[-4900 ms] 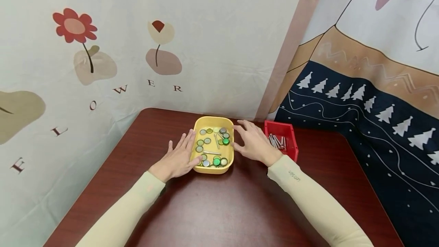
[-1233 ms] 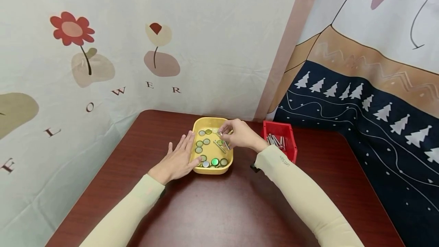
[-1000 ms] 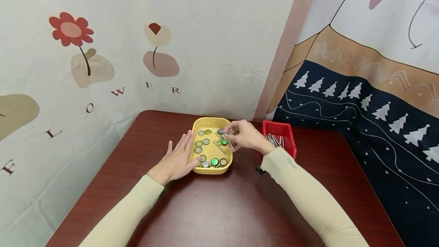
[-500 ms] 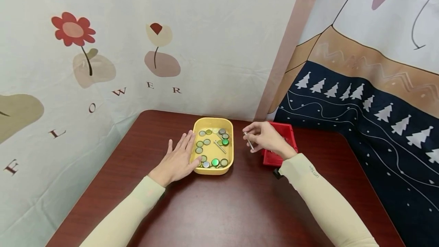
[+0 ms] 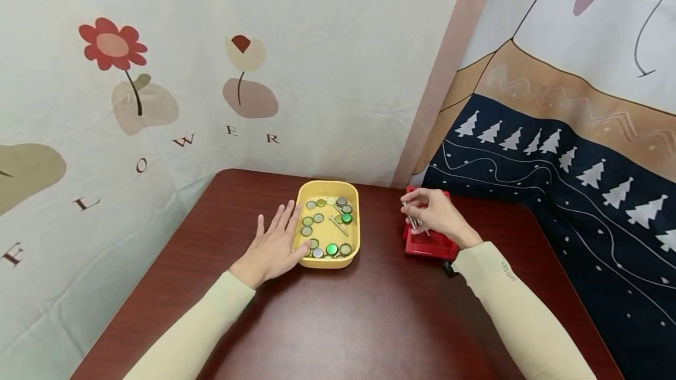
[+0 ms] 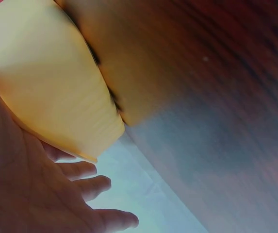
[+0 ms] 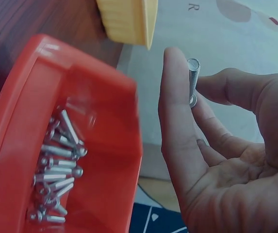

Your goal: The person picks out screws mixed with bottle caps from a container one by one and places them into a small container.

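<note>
My right hand (image 5: 438, 214) is over the red bin (image 5: 430, 246), pinching a silver bolt (image 7: 193, 77) between thumb and fingers. Inside that bin lies a heap of similar bolts (image 7: 56, 172), partly hidden by the hand in the head view. My left hand (image 5: 271, 245) rests against the left side of the yellow tray (image 5: 328, 263), fingers spread and straight, thumb over the near left rim. The tray holds several bottle caps (image 5: 331, 249), green and grey, and a bolt (image 5: 338, 226) near its middle. Another thin metal piece lies among the caps at its far right.
Both containers stand toward the back of a dark red-brown table (image 5: 338, 321), the bin to the right of the tray. A printed cloth (image 5: 327, 75) hangs right behind the table, and a dark tree-patterned cloth (image 5: 528, 192) borders its right side.
My right hand has lifted a bolt out of the yellow tray and carried it rightward over the red bin. My left hand has stayed at the tray's side.
</note>
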Demonstrator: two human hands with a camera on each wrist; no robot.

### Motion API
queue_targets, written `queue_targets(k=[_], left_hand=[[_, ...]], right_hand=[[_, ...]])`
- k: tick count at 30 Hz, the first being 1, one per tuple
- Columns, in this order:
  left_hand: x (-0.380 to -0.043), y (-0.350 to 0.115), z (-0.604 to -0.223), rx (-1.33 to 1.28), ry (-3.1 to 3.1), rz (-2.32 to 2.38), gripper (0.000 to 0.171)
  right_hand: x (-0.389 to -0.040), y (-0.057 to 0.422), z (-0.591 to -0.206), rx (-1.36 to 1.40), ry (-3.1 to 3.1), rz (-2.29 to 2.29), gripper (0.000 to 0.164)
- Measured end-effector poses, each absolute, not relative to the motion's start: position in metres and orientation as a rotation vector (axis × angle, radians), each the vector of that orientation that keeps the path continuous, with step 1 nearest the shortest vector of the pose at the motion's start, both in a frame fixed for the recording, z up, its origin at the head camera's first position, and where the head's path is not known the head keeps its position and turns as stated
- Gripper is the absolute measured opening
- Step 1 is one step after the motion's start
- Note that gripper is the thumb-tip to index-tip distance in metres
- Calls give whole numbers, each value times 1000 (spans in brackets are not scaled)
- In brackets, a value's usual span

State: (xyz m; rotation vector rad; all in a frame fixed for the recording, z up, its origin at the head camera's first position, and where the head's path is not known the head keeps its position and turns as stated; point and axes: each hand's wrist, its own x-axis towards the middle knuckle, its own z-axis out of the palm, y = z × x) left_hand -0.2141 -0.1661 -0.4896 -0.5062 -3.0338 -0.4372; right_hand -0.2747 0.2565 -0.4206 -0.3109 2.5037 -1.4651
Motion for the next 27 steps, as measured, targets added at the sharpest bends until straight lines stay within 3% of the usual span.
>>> queue_targets(k=[27], left_hand=[[-214,-164,-490,-507,-3030,-457,95]], right_hand=[[-280,283,-427,-201,2557,-1418,44]])
